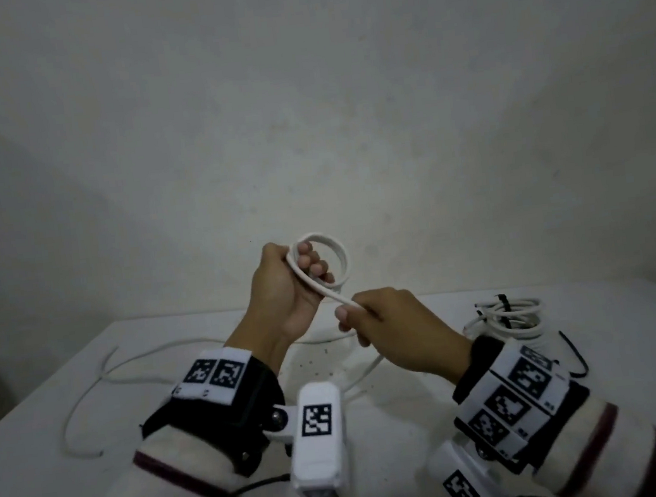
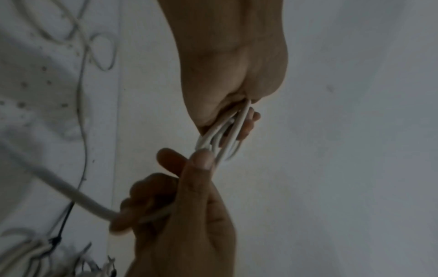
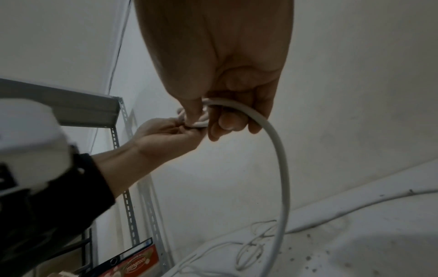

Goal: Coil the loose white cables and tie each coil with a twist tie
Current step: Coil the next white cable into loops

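Above the white table [image 1: 166, 346], my left hand [image 1: 312, 268] grips a small coil of white cable [image 1: 337, 253], the loops passing round its curled fingers. A strand leaves the coil down to my right hand [image 1: 350, 319], which pinches it just below and to the right. In the left wrist view the coil [image 2: 225, 136] sits edge-on in the left hand, and the right hand [image 2: 189, 168] holds the cable [image 2: 71, 189]. The right wrist view shows the cable [image 3: 280, 159] arcing down from my right hand [image 3: 227, 120] to the table.
A finished white coil [image 1: 508, 320] bound with a black tie [image 1: 504, 304] lies at the right of the table, a thin black strand [image 1: 574, 356] beside it. Loose white cable [image 1: 90, 394] trails over the left side. A metal shelf [image 3: 118, 112] stands left of the table.
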